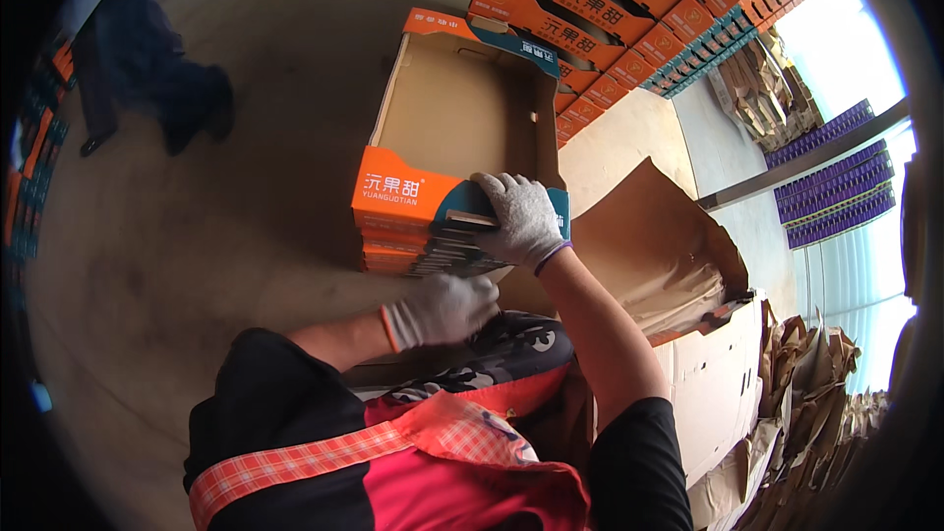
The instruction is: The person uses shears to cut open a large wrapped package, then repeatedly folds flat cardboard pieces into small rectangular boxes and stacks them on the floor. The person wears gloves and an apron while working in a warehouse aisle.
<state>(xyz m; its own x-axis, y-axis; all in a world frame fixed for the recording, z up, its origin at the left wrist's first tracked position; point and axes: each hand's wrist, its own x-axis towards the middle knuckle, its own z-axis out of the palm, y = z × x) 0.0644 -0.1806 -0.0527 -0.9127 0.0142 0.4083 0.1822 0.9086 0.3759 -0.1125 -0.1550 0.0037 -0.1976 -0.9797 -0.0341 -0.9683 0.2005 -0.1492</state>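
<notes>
An open orange and green cardboard tray [462, 108] tops a stack of similar trays [393, 251] in front of me. Its inside is bare brown board. My right hand [518, 219], in a grey glove with a purple cuff, grips its near wall at the right corner, fingers bent over the rim. My left hand [444, 311], in a grey glove with an orange cuff, hovers between the stack and my lap, touching no tray that I can see. It is curled but motion-blurred, so whether it holds anything is unclear.
Tall stacks of orange and green trays [590, 15] rise beyond on the right. A large open carton [708, 374] stands by my right arm, with folded brown cardboard [811, 364] beside it. Purple trays [836, 187] lie farther right. A person in dark trousers [147, 69] is at far left.
</notes>
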